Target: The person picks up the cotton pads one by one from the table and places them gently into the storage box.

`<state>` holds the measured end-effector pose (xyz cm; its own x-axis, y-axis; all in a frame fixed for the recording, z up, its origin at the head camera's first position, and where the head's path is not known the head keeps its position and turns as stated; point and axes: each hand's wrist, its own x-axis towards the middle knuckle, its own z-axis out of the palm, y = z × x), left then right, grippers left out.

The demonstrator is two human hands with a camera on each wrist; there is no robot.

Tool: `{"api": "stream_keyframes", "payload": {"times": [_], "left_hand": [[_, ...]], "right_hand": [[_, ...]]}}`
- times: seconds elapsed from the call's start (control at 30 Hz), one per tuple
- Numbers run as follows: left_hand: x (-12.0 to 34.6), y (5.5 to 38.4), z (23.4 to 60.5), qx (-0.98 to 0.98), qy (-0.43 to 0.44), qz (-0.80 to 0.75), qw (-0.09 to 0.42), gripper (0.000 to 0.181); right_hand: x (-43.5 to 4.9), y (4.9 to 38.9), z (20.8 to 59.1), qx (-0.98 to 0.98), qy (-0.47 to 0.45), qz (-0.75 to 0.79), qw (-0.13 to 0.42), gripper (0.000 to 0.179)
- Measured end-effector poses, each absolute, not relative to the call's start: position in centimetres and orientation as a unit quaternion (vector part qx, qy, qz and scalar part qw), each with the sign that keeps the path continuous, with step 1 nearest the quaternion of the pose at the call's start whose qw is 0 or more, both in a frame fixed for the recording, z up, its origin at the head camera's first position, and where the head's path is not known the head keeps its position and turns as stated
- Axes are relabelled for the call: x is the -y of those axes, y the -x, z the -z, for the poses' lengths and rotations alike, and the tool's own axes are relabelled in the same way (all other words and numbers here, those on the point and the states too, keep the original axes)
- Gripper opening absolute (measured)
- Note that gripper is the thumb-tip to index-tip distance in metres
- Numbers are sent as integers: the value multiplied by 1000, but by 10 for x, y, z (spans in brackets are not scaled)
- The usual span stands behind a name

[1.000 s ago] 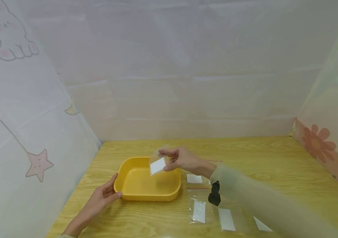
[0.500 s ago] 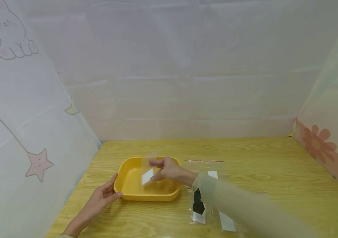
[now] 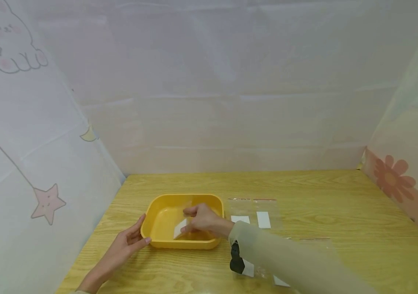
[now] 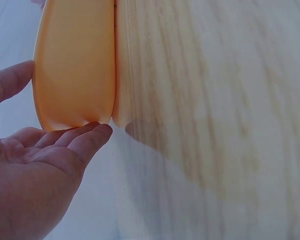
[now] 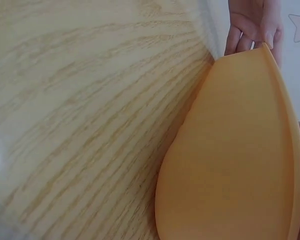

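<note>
On the wooden table stands a yellow plastic basin. My left hand holds its left end; in the left wrist view the thumb touches the rim and the fingers lie against the end wall. Inside the basin, my right hand pinches a small clear zip bag with a white card in it. The right wrist view shows mostly the basin's outer wall, which hides most of the right hand. Whether the bag touches the basin floor, I cannot tell.
Several more clear zip bags with white cards, one with its card in plain sight, lie right of the basin. The right sleeve covers part of them. A black piece hangs at that wrist. Pale printed sheets enclose the table.
My right hand has moved left and down into the basin, carrying the zip bag. The left hand and the basin have stayed in place.
</note>
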<state>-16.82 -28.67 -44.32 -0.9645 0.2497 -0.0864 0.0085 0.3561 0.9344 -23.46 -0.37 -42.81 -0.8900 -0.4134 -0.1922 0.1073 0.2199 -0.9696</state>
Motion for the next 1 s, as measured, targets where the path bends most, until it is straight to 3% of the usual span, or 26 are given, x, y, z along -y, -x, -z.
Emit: {"api": "stream_keyframes", "payload": {"times": [0.47,1.0], "left_hand": [[288,170,444,-810,-92,-568,112,82],[287,168,445,-814,-75,-565,107,82]], "right_hand": [[4,233,427,-819,109,531,186,71],[-9,228,402,-865,154,424,220,76]]}}
